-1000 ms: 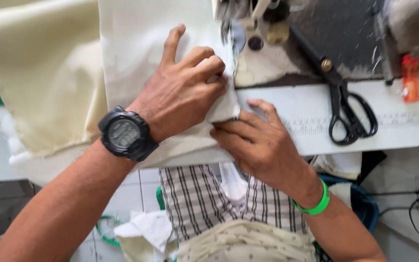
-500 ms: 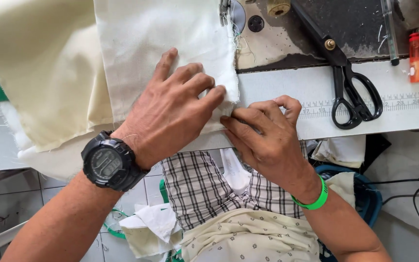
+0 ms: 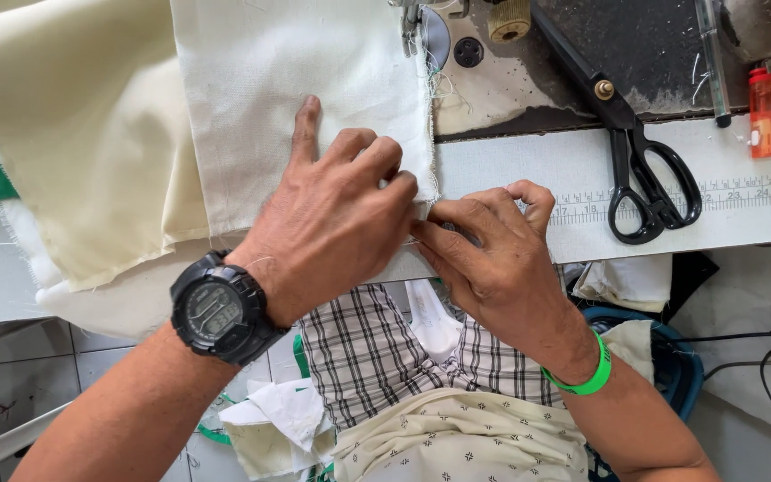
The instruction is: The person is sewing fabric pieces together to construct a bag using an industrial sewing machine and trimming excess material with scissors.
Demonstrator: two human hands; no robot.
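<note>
Left fingers: the left hand [image 3: 332, 228] lies palm-down on the off-white woven cloth panel [image 3: 314, 80], forefinger stretched out straight up the panel, the other fingers curled with their tips pressing at the frayed right edge.

Right fingers: the right hand [image 3: 493, 259] has thumb and fingertips bunched together, pinching the lower corner of that same cloth edge (how much fabric is in the pinch, can't tell, the left knuckles cover it). The two hands touch there.

Cloth: the panel sits flat on the white sewing table [image 3: 528, 170], its top running up under the metal presser foot [image 3: 410, 20] of the sewing machine at the upper edge of view.

Wrists: chunky black digital wristwatch [image 3: 219, 312] on the left, bright green band [image 3: 586, 379] on the right.

Further left: a pale yellow fabric piece [image 3: 73, 125] lies under and beside the panel.

Further right: black-handled scissors [image 3: 631, 143] lie across the printed ruler strip [image 3: 725, 192], blades pointing up-left, with an orange plastic lighter [image 3: 766, 112] near them.

Below: checked shorts [image 3: 368, 348] over the person's lap.
</note>
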